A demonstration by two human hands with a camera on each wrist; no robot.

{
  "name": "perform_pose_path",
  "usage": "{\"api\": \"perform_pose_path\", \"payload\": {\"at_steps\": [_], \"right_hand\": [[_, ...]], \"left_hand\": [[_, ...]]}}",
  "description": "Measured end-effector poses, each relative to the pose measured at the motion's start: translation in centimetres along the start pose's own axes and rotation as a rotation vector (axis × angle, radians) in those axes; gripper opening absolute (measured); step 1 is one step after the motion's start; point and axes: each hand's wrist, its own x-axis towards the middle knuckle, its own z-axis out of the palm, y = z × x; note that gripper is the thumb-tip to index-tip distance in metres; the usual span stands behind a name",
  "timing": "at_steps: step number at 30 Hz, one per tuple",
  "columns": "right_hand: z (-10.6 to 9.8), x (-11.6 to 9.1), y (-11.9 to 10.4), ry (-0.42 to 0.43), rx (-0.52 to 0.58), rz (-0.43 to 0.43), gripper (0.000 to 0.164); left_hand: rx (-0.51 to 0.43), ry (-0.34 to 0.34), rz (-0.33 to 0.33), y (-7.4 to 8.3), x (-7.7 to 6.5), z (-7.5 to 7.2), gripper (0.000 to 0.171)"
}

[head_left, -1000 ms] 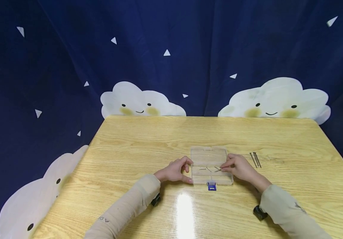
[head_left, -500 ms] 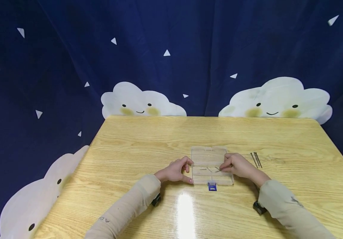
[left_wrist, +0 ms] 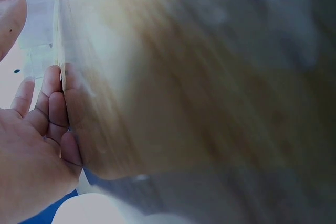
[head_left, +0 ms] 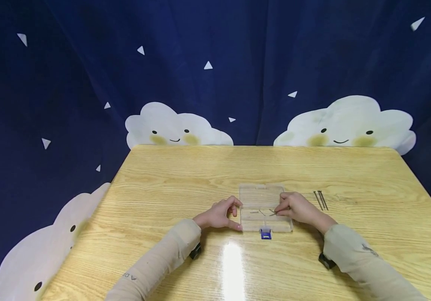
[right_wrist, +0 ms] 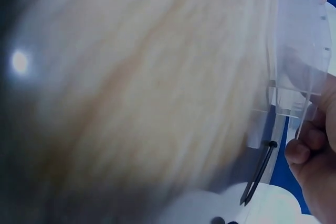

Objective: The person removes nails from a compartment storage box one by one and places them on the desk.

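A clear plastic box (head_left: pixel 285 226) with a blue latch (head_left: pixel 266 234) lies with its lid (head_left: pixel 262 195) folded back on the table. Several small nails (head_left: pixel 254 212) lie in its rear compartments. My left hand (head_left: pixel 221 214) holds the box by its left side, index finger at the back corner and thumb at the front corner. Over the right rear compartment, my right hand (head_left: pixel 294 207) pinches the end of a small nail (head_left: pixel 272 212) between thumb and index finger. In the right wrist view, the box wall (right_wrist: pixel 299 30) stands partly in front of the right fingers.
Long dark nails (head_left: pixel 320 200) lie on the wooden table (head_left: pixel 178 175) to the right of the box, behind the right forearm. A dark blue curtain (head_left: pixel 215 92) with white clouds hangs beyond the table's far edge.
My right hand has shifted slightly left over the compartment. My left hand and the box keep their place.
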Motion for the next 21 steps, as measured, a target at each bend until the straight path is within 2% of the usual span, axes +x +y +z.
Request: {"api": "perform_pose_path", "payload": {"at_steps": [15, 21], "right_hand": [[0.28, -0.14, -0.04, 0.065, -0.018, -0.051, 0.007], [0.22, -0.19, 0.23, 0.047, -0.005, -0.041, 0.007]], "left_hand": [[-0.010, 0.006, -0.013, 0.08, -0.02, -0.01, 0.061], [-0.012, 0.005, -0.004, 0.14, -0.02, -0.03, 0.060]]}}
